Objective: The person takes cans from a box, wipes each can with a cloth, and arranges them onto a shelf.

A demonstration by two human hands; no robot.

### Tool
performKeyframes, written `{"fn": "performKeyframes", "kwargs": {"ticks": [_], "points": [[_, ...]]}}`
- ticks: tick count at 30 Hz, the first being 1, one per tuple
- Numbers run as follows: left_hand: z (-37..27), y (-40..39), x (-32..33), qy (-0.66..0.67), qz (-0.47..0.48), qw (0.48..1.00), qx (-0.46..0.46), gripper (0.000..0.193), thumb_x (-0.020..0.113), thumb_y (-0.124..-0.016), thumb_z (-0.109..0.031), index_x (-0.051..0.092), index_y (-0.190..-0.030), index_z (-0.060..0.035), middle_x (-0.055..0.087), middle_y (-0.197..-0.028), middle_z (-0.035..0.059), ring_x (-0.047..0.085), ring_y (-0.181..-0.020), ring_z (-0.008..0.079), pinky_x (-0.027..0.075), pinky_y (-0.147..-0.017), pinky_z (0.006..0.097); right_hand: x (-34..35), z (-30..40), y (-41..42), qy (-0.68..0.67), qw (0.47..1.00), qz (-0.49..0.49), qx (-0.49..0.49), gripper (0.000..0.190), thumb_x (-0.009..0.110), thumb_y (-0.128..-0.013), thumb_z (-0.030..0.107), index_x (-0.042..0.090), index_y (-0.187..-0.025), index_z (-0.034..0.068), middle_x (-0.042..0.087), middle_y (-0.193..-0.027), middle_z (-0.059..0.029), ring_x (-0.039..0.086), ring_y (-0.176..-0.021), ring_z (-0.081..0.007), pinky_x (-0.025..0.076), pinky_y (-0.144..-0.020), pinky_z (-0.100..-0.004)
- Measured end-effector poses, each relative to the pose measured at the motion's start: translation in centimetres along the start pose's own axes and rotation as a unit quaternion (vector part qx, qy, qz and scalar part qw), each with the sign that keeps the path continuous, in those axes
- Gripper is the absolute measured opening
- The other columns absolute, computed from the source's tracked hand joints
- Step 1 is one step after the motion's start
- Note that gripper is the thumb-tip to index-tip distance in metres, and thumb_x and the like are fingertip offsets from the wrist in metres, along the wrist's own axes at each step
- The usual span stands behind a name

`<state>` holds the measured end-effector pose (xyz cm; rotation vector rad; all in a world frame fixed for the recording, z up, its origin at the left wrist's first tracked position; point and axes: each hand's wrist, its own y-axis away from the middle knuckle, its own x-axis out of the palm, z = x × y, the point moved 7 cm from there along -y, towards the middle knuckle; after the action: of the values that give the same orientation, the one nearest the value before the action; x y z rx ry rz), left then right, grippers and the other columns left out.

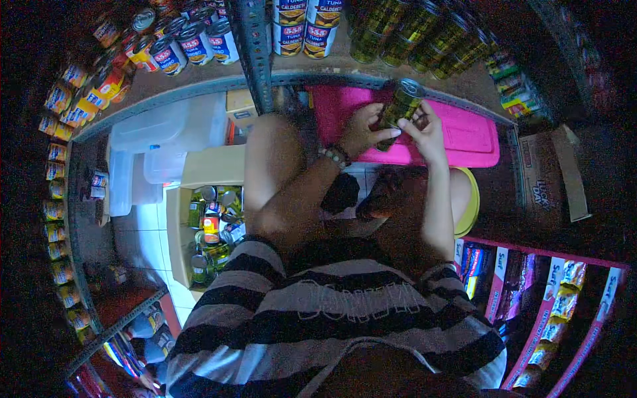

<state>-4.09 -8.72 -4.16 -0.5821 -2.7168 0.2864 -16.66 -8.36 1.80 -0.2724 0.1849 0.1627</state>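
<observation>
A tall metal can (405, 97) with a dark green and yellow label is held tilted, its silver top facing up and away. My right hand (425, 132) grips it from the right, thumb across the lower front. My left hand (371, 129), with a beaded bracelet at the wrist, touches its left side with thumb and fingers. A similar dark greenish piece shows just below the hands; what it is cannot be told. Beneath them lies a bright pink plastic lid (463, 134). Just beyond, similar green-yellow cans (413, 37) stand stacked on a shelf.
An open cardboard box (211, 166) of mixed cans and jars sits left of my leg. Tuna cans (194, 45) line the shelf (318, 69), divided by a metal post (251, 54). Translucent bins (159, 119) stand left; sachet racks (547, 298) and a brown carton (542, 174) stand right.
</observation>
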Motion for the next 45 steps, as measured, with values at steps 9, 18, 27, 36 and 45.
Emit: {"fn": "performKeyframes", "kwargs": {"ticks": [9, 18, 27, 36, 45], "points": [[1.2, 0.2, 0.6, -0.092, -0.05, 0.991, 0.084, 0.079, 0.082, -0.062, -0.017, 0.037, -0.123, 0.006, 0.055, -0.109, 0.0138, 0.055, -0.099, 0.018, 0.047, -0.085, 0.0343, -1.5, -1.6, 0.3, -0.016, 0.997, 0.008, 0.081, 0.044, 0.07, -0.075, 0.01, 0.048, -0.113, 0.002, 0.052, -0.091, 0.0022, 0.044, -0.077, -0.0046, 0.035, -0.069, -0.0183], [1.5, -0.3, 1.5, 0.037, 0.001, 0.997, 0.068, 0.053, 0.079, -0.067, -0.01, 0.044, -0.106, -0.0011, 0.057, -0.085, 0.0049, 0.058, -0.07, 0.0113, 0.048, -0.059, 0.0271, -1.3, -2.0, 0.2, -0.098, 0.993, -0.05, 0.029, 0.041, 0.07, -0.076, 0.008, 0.049, -0.111, 0.002, 0.059, -0.092, -0.002, 0.056, -0.08, -0.0113, 0.044, -0.075, -0.0227], [1.7, -0.5, 1.4, -0.01, 0.002, 0.996, 0.089, 0.055, 0.08, -0.065, -0.014, 0.045, -0.106, -0.0008, 0.057, -0.084, 0.0076, 0.059, -0.066, 0.0117, 0.048, -0.056, 0.0276, -1.2, -0.3, -0.2, -0.062, 0.994, -0.079, 0.043, 0.044, 0.074, -0.073, 0.007, 0.05, -0.11, 0.001, 0.062, -0.096, -0.0057, 0.059, -0.088, -0.0132, 0.047, -0.08, -0.0278], [2.9, -0.4, 1.8, -0.005, 0.007, 1.0, -0.027, 0.069, 0.078, -0.069, -0.018, 0.039, -0.121, 0.0038, 0.057, -0.099, 0.0122, 0.059, -0.081, 0.0156, 0.05, -0.071, 0.0321, -0.9, 0.7, 0.1, -0.005, 0.998, -0.056, 0.038, 0.041, 0.071, -0.075, 0.003, 0.05, -0.11, 0.0, 0.062, -0.095, -0.0059, 0.059, -0.087, -0.0132, 0.047, -0.079, -0.0278], [0.2, -0.1, 0.1, -0.109, -0.107, 0.987, 0.052, 0.062, 0.077, -0.072, -0.027, 0.049, -0.117, 0.0045, 0.059, -0.105, 0.0139, 0.057, -0.096, 0.0185, 0.045, -0.085, 0.0333, -0.7, 0.7, 0.2, -0.039, 0.996, -0.042, 0.067, 0.044, 0.068, -0.076, 0.0, 0.048, -0.115, 0.0, 0.061, -0.103, -0.0065, 0.058, -0.093, -0.0139, 0.047, -0.083, -0.0278]]}}
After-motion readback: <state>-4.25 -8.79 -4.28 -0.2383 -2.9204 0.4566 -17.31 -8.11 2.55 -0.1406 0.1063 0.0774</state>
